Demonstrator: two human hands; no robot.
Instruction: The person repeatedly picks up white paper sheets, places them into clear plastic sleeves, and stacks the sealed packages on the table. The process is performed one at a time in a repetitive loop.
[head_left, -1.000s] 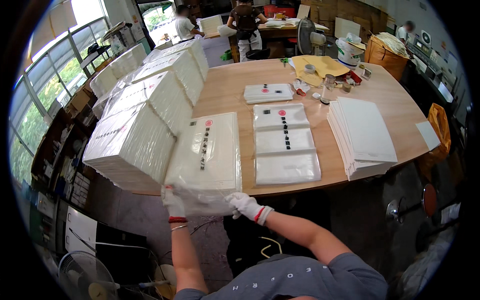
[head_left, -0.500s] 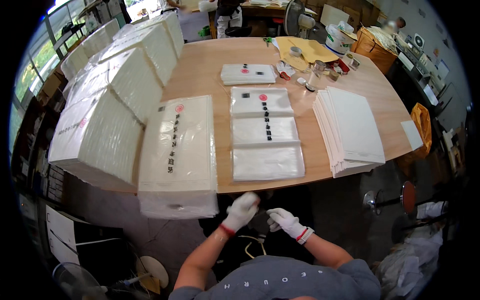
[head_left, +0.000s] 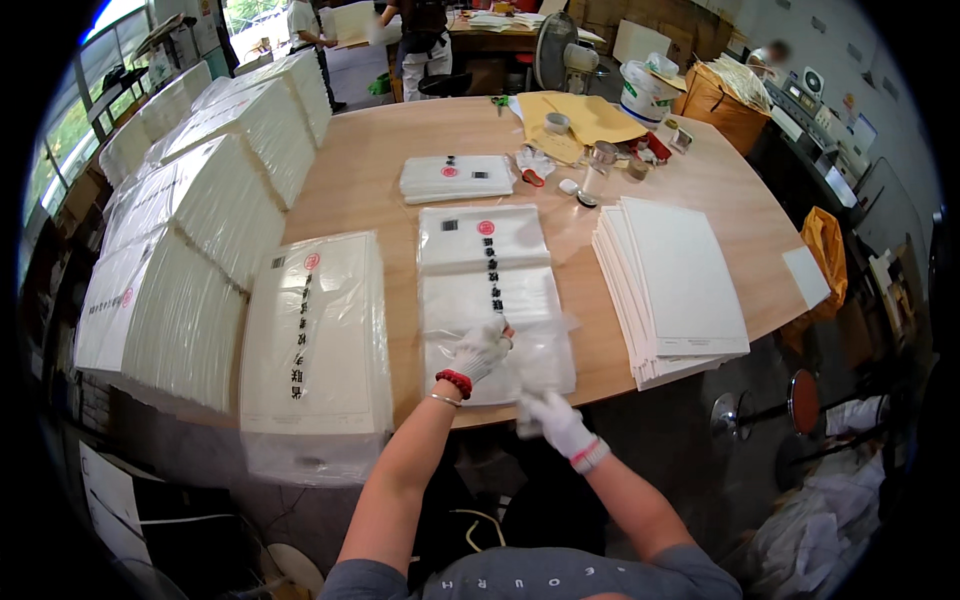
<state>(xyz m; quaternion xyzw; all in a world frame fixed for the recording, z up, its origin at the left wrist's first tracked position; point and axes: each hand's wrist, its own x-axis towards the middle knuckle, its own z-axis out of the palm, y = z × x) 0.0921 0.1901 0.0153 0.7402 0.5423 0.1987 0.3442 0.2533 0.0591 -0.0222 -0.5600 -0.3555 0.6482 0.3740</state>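
Both hands wear white gloves. My left hand [head_left: 483, 348] rests on a flat pile of clear plastic bags [head_left: 488, 270] with red round marks and black print, pinching the top bag near its lower end. My right hand [head_left: 553, 420] is at the table's front edge, gripping the lifted lower flap of that same clear bag [head_left: 540, 365]. A thick pile of filled white packets [head_left: 315, 340] lies just left of my left arm. A stack of white sheets [head_left: 675, 285] sits to the right.
Tall rows of bagged white packets [head_left: 210, 210] line the left of the round wooden table [head_left: 370, 170]. A smaller bag pile [head_left: 455, 178], tape rolls, yellow envelopes [head_left: 585, 115] and a bucket [head_left: 645, 90] lie at the back. People stand at a far table. A stool [head_left: 800, 400] stands at right.
My hands came up from below the table edge onto the clear bag pile and took hold of the top bag's lower end. The view shifted slightly rightward and closer.
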